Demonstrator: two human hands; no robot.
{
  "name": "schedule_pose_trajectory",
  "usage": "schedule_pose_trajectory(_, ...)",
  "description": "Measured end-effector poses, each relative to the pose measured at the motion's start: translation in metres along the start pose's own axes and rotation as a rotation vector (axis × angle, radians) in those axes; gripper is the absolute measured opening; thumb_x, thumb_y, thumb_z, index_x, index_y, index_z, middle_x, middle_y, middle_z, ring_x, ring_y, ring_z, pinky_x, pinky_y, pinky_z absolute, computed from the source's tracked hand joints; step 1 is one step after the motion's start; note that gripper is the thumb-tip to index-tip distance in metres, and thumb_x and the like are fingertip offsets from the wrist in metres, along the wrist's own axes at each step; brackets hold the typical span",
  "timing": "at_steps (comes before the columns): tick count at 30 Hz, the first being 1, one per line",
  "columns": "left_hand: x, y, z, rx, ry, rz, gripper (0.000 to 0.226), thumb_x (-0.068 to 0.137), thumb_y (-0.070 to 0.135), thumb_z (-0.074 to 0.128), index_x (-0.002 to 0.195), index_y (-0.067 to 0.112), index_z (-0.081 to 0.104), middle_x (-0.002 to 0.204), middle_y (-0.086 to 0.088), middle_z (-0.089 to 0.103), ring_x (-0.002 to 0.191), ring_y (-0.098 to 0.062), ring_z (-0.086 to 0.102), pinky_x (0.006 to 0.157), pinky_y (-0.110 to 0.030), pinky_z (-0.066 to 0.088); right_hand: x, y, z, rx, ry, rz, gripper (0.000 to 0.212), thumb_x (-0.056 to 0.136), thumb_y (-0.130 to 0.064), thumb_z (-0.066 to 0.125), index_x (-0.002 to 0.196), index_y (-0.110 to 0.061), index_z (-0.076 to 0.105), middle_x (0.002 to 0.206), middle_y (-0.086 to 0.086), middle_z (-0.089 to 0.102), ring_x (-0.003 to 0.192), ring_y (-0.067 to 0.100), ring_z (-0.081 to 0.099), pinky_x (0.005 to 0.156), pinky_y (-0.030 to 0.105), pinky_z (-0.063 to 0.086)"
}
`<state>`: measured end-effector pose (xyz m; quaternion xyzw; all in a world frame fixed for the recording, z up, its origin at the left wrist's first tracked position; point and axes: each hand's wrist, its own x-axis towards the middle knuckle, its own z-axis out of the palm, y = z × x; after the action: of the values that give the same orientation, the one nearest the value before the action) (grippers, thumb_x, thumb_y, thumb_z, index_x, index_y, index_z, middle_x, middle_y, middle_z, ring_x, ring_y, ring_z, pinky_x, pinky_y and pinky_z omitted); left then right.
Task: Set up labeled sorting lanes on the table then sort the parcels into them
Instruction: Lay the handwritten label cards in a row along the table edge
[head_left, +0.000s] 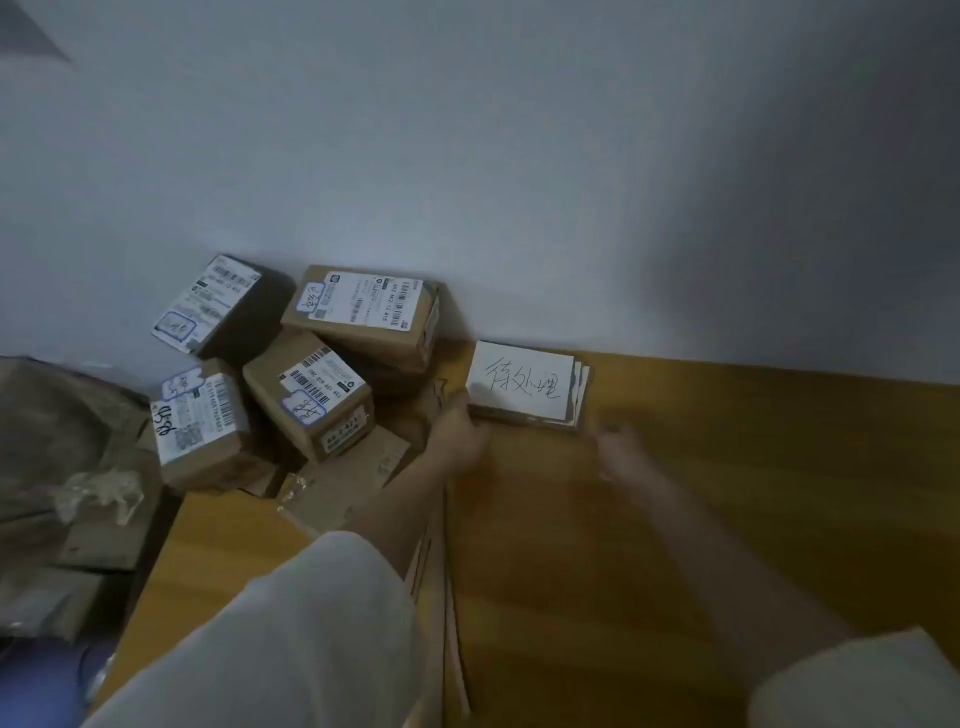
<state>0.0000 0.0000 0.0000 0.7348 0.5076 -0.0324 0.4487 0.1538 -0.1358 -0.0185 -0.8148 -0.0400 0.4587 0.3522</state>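
Observation:
A small stack of white label cards (524, 383) with black handwriting on the top one lies on the wooden table (727, 467) against the wall. My left hand (460, 426) touches the stack's lower left corner, fingers on its edge. Just below the stack's right corner is my right hand (621, 452), blurred, holding nothing I can make out. Several brown cardboard parcels with white shipping labels are piled at the table's far left: one tilted against the wall (213, 304), one at the back (363, 312), one in the middle (311, 395), one at the left (197, 421).
Flattened cardboard strips (441, 571) run down the table from the parcels toward me. Crumpled brown paper and clear plastic wrap (98, 491) lie off the table's left edge. A white wall (519, 182) bounds the far side.

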Motion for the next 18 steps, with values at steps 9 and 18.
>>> schedule_pose_trajectory(9, 0.053, 0.006, -0.006, 0.06, 0.045, -0.047, 0.064, 0.089, 0.021, 0.054, 0.148, 0.022, 0.03, 0.145, -0.009, 0.043, 0.135, -0.031, 0.035, 0.114, -0.045, 0.03, 0.03, -0.028, 0.023, 0.085, 0.107, 0.093, 0.052, 0.1, -0.042, 0.043, 0.135, -0.005, 0.045, 0.125, 0.013, 0.052, 0.109, 0.029, 0.052, 0.099, 0.047, 0.047)
schedule_pose_trajectory(18, 0.063, 0.005, -0.001, -0.014, -0.004, -0.046, 0.067, 0.09, 0.017, 0.055, 0.15, 0.015, 0.026, 0.146, -0.012, 0.042, 0.134, -0.033, 0.04, 0.11, -0.046, 0.039, 0.045, -0.038, 0.039, 0.114, 0.087, 0.092, 0.048, 0.099, -0.039, 0.05, 0.129, -0.002, 0.054, 0.129, 0.012, 0.057, 0.109, 0.03, 0.054, 0.093, 0.039, 0.046)
